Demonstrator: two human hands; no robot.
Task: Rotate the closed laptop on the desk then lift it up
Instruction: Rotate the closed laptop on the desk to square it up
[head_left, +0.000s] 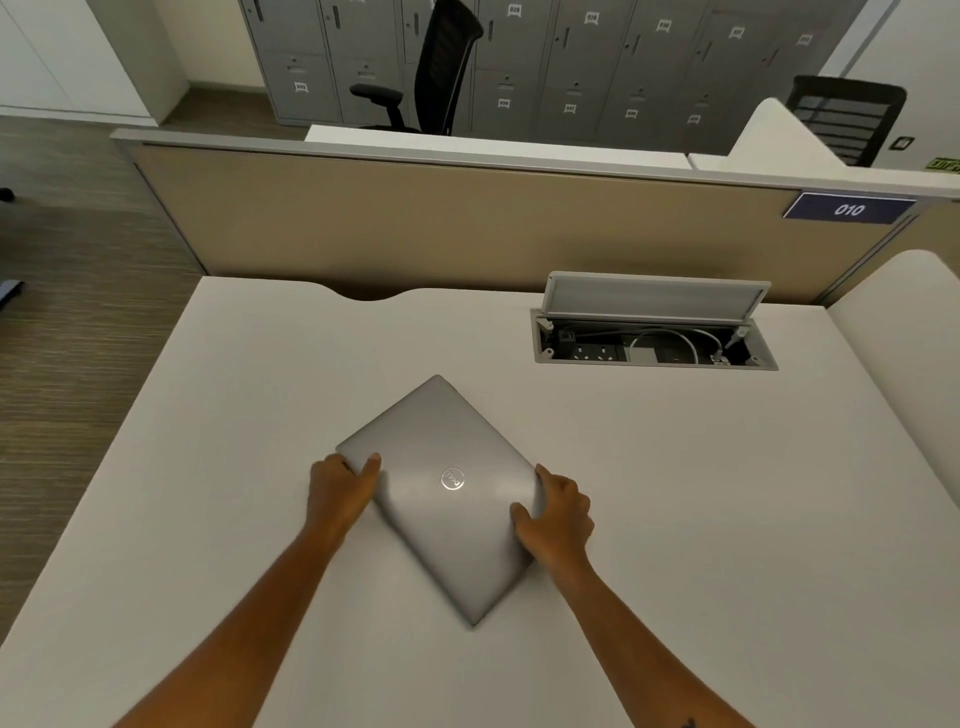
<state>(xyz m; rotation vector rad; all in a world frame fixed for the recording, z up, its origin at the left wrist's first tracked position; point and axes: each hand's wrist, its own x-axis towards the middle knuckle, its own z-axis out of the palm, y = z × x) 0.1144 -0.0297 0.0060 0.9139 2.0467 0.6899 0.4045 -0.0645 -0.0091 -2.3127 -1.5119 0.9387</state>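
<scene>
A closed silver laptop (447, 488) with a round logo on its lid lies flat on the white desk (675, 493), turned diagonally so one corner points toward me. My left hand (340, 491) grips its left corner, thumb on the lid. My right hand (558, 512) grips the right corner, thumb on the lid and fingers wrapped around the edge.
An open cable box (654, 338) with sockets and a white cable is sunk into the desk at the back right. A beige partition (415, 228) runs along the far edge. Black office chairs (441, 67) and grey lockers stand beyond it.
</scene>
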